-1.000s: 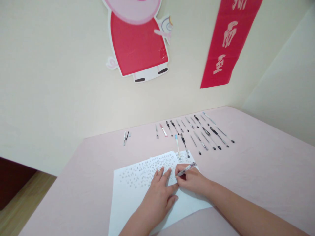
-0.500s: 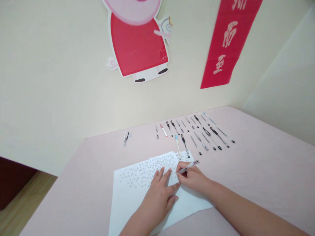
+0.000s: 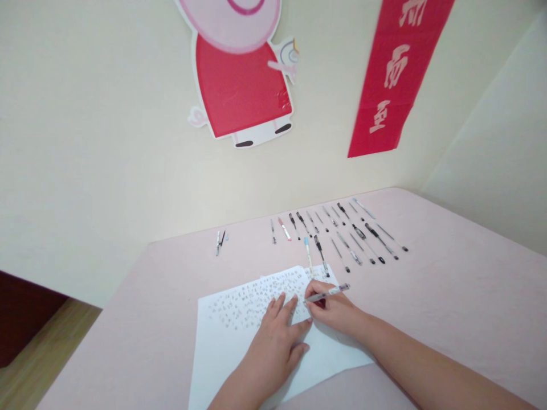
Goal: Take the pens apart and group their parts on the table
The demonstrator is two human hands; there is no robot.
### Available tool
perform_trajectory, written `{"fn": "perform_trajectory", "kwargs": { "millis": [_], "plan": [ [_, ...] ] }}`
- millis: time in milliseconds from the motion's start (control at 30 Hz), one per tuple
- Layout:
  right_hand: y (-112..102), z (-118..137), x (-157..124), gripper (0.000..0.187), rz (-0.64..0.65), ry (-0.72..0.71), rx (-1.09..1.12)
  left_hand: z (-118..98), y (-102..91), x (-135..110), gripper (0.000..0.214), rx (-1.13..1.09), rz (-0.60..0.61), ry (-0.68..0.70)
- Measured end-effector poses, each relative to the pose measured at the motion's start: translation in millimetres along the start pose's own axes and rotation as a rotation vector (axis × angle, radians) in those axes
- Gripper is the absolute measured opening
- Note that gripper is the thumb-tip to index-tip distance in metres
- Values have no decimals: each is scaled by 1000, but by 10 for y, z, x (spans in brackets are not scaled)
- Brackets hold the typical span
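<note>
Pen tipped flatter since earlier, top toward three o'clock | right hand pinches it over paper — lightly is best | left hand, spread at its eight o'clock, should press evenly | loose pens at twelve o'clock

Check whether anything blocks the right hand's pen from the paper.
Nothing visible does. The right hand holds the pen, its lower end down at the paper; tip contact is too small to tell. The left hand rests on the paper just left, not under the pen.
</note>
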State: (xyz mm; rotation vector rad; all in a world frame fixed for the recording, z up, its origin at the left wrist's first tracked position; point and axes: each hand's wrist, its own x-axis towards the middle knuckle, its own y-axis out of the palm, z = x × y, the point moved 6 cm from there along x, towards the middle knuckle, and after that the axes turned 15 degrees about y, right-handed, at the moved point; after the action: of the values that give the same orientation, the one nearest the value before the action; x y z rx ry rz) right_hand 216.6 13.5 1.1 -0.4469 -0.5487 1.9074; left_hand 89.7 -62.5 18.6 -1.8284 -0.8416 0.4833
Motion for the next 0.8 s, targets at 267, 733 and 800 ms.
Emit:
{"fn": "perform_trajectory", "kwargs": {
  "millis": [267,733,800],
  "plan": [
    [-115,63,19,15,-106,-83,85,16,-25,7,44,-28,-45,-24],
    [-49,-29,50,42,-30,-177,170,-224,-158,152,41,-555,-240,-42],
    [-67,-33,44,42,-9,-155,185,-292,-117,192,46,-652,-198,-32]
  ]
}}
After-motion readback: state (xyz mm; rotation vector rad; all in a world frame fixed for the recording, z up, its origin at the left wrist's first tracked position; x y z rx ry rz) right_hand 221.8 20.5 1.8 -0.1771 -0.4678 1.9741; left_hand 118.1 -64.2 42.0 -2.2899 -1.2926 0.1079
